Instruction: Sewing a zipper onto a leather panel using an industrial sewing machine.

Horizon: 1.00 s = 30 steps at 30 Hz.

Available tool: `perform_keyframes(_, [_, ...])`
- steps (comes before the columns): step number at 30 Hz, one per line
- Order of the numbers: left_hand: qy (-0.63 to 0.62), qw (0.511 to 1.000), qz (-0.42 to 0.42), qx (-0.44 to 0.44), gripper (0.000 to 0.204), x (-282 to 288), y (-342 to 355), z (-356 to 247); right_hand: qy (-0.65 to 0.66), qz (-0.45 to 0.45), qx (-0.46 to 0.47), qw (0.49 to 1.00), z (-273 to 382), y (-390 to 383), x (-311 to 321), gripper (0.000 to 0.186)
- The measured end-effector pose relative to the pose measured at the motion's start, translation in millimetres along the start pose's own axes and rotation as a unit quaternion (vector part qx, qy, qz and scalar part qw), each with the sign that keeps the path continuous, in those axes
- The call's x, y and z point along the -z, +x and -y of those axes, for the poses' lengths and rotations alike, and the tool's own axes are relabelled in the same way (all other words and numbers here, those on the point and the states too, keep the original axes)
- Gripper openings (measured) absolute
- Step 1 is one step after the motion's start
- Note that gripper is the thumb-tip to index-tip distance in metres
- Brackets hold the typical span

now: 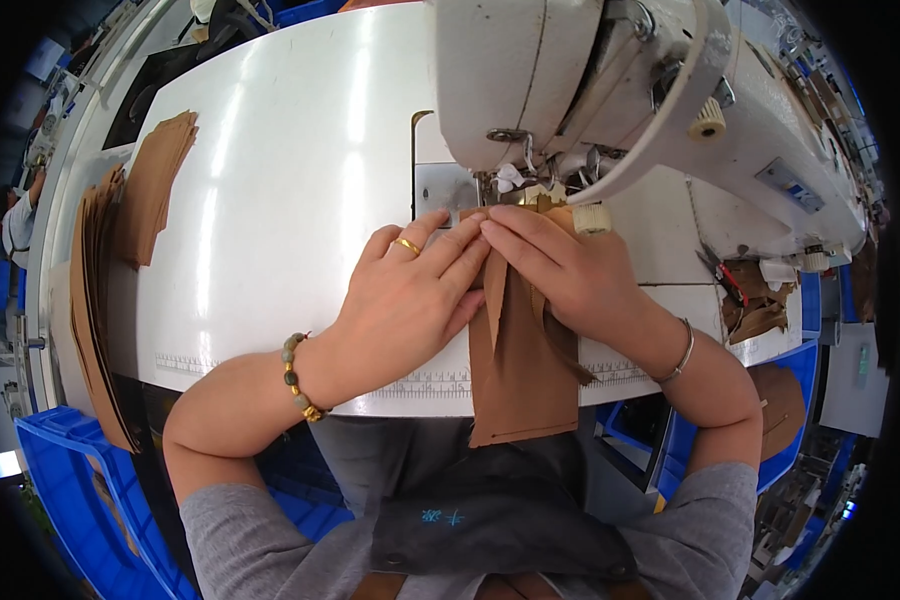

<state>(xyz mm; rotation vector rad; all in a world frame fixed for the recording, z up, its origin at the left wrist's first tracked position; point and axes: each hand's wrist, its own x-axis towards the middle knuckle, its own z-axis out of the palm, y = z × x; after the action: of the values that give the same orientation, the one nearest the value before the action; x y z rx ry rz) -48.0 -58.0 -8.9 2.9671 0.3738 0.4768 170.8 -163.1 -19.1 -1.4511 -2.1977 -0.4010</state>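
Note:
A folded strip of brown fabric (525,400) runs from under the presser foot (484,190) of a white sewing machine (490,80) down over the table's front edge. My left hand (415,280) presses on it from the left, fingers bent with the tips at the fabric's upper end, thumb against its side. My right hand (560,270) grips it from the right, its fingertips meeting those of my left just in front of the needle area. The fabric under my fingers is partly hidden.
Stacks of brown pieces (150,190) lie on the white table (270,120) at the left. Red-handled snips (725,280) and scraps (755,310) are at the right. Blue crates (70,480) flank the table. Another person (20,220) works at the far left.

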Motion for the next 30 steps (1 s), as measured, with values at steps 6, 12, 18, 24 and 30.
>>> perform_keyframes(6, [0.008,1.000,-0.003,0.007,0.059,-1.4,1.7,0.8,0.003,0.042,0.003,0.999,-1.8,-5.3,-2.0,0.032])
perform_keyframes(12, [0.001,1.000,-0.009,0.011,0.059,-6.1,12.5,11.3,0.011,-0.006,-0.012,1.000,-10.5,-3.7,-10.2,0.035])
perform_keyframes(18, [0.011,1.000,-0.013,0.016,0.056,-9.4,17.3,18.1,-0.022,0.001,-0.019,1.000,-16.1,-2.7,-15.2,0.040])
perform_keyframes(24, [0.086,0.996,0.006,-0.024,0.049,2.8,-9.1,-11.8,-0.006,0.005,-0.007,1.000,-12.3,-3.0,-9.1,0.036])
perform_keyframes(30, [0.053,0.988,0.004,-0.142,0.034,22.3,-68.4,-69.5,0.072,0.074,0.151,0.983,9.8,-16.5,11.0,0.033])
